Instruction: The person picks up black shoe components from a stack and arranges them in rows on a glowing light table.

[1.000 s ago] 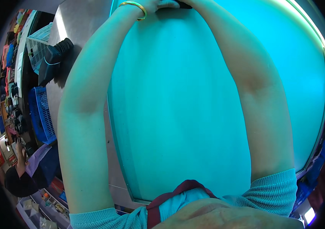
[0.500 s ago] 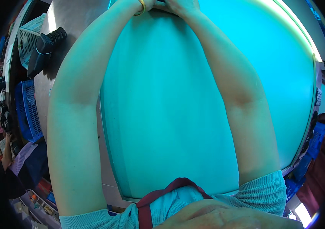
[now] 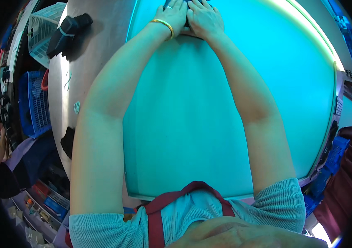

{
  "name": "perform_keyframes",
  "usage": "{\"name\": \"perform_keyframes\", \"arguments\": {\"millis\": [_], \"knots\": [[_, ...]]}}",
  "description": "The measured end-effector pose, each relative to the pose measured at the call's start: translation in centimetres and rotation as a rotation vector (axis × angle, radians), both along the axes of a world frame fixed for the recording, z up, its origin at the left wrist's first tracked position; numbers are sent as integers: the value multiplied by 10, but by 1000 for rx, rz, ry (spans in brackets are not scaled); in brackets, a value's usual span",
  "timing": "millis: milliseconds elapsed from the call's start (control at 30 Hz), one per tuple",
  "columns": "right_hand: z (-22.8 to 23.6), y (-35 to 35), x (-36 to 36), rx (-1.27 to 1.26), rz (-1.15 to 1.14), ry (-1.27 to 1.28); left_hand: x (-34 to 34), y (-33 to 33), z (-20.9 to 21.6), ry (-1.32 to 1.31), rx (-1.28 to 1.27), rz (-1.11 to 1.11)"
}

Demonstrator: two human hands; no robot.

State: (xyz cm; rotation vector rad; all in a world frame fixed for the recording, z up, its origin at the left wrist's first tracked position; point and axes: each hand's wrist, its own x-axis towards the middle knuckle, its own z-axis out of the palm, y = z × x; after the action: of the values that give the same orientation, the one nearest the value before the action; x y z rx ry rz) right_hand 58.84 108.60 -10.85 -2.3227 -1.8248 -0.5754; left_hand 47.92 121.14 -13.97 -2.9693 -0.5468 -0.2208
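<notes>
At the far edge of the view, my left hand (image 3: 172, 17) and my right hand (image 3: 205, 18) lie side by side, arms stretched forward. Fingers of both are extended and flat, pressing on a dark, flat piece (image 3: 187, 29). Most of that piece is hidden under my palms or cut off by the frame, so its kind cannot be made out. It rests on a turquoise-lit panel (image 3: 188, 124). A gold bangle (image 3: 164, 24) circles my left wrist, and a ring sits on one left finger.
Left of the panel, a grey table (image 3: 114, 37) bears a banded black bundle (image 3: 69, 32) and a pale loop (image 3: 76, 107). Beyond its edge are a white basket (image 3: 45, 31) and a blue crate (image 3: 35, 103). Another person's arm (image 3: 1, 146) shows far left. A dark red chair (image 3: 349, 173) stands right.
Both hands now show more fully, lower in the view, with fingers laid flat on the dark piece. The view has shifted, so the table and bundle appear farther right and higher.
</notes>
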Motion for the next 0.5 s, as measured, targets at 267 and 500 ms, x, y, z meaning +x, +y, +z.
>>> {"name": "perform_keyframes", "arguments": {"millis": [267, 500], "knots": [[-20, -96, -58, 5, -93, 334, -71, -118, 33, 135, -76, 22], [9, -77, 0, 242, -262, 880, -68, -110, 47, -178, -253, 49]]}}
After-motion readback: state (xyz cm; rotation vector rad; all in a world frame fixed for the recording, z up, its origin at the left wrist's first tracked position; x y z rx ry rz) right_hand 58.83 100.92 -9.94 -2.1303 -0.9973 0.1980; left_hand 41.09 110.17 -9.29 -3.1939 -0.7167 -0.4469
